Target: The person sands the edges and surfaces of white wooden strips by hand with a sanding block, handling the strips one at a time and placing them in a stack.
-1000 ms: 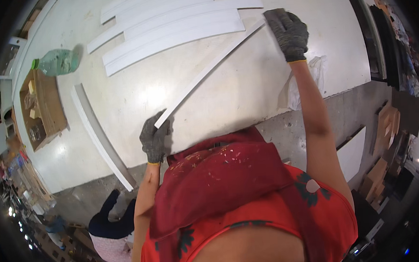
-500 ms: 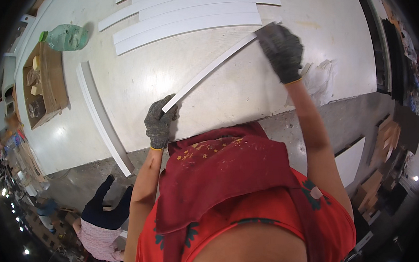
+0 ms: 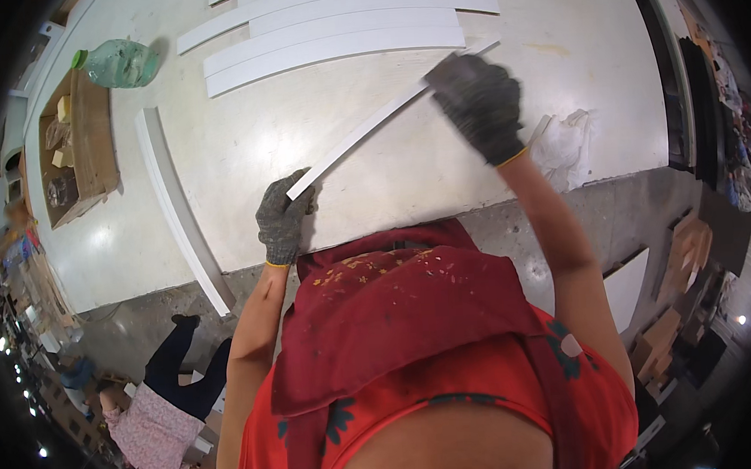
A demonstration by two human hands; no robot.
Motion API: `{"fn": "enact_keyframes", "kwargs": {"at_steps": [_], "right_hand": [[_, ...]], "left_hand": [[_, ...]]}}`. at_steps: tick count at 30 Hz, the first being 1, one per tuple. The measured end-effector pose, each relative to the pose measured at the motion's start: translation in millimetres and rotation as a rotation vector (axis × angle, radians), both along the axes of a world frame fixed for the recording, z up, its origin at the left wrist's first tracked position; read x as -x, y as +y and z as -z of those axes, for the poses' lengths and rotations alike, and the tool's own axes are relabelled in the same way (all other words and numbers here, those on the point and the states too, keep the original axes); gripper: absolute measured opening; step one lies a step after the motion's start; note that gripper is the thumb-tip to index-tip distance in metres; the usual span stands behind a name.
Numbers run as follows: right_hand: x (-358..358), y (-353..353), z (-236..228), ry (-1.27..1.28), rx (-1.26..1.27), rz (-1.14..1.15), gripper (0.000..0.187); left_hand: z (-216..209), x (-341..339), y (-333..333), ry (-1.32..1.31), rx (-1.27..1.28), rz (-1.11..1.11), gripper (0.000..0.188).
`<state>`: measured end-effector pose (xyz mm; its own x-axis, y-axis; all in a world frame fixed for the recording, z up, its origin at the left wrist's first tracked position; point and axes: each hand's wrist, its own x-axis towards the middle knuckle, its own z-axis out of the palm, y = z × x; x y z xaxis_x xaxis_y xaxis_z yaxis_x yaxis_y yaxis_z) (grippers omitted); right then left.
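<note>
A narrow white strip [image 3: 367, 130] slants across the near part of the table, its lower end toward me. My left hand [image 3: 283, 220], in a grey knit glove, is closed around that lower end. Toward the upper end, my gloved right hand [image 3: 484, 112] presses a dark sanding block [image 3: 449, 73] onto the strip. Motion blurs this hand, and the block covers part of the strip, whose tip shows beyond it. Several flat white boards [image 3: 338, 41] lie side by side past the strip.
Another long white piece [image 3: 175, 195] lies at the left, its near end overhanging the table [image 3: 374, 209]. Behind it are an open cardboard box [image 3: 95, 140] and a green-tinted bottle [image 3: 122, 64] on its side. A crumpled whitish sheet [image 3: 566, 145] lies at right. Another person [image 3: 159, 428] is lower left.
My right hand has slid the block down the strip, toward me and left, uncovering the strip's far tip. My left hand keeps its hold. The other person at lower left has shifted slightly.
</note>
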<state>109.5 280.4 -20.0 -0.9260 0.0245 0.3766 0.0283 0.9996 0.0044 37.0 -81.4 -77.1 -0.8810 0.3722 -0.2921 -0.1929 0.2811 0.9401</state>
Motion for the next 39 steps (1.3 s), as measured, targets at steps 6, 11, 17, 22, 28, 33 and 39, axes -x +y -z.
{"fn": "enact_keyframes", "kwargs": {"at_steps": [6, 11, 17, 22, 28, 33, 39], "right_hand": [[-2.5, 31.2, -11.7, 0.028, 0.096, 0.121, 0.021], [-2.9, -4.0, -9.5, 0.003, -0.059, 0.069, 0.031], [-4.8, 45.6, -14.5, -0.020, -0.123, 0.095, 0.020], [14.2, -52.0, -0.2, -0.210, 0.126, -0.036, 0.026], [17.6, 43.6, 42.4, 0.344, -0.022, 0.015, 0.019], [-8.7, 144.0, 26.1, 0.105, -0.019, 0.584, 0.022], [20.1, -48.0, 17.3, 0.166, 0.154, -0.152, 0.033]], "left_hand": [[-5.2, 0.1, 2.3, 0.018, 0.020, 0.012, 0.033], [-2.7, 0.7, 3.2, 0.017, 0.047, 0.022, 0.034], [5.2, 0.8, -7.3, 0.031, 0.061, 0.051, 0.033], [-2.3, 1.6, 0.9, 0.078, 0.070, 0.057, 0.030], [2.6, -2.1, -3.8, 0.054, 0.046, 0.050, 0.029], [1.7, -2.4, 0.2, -0.003, 0.005, -0.004, 0.027], [-5.4, 0.6, -4.5, 0.432, 0.172, 0.188, 0.031]]}}
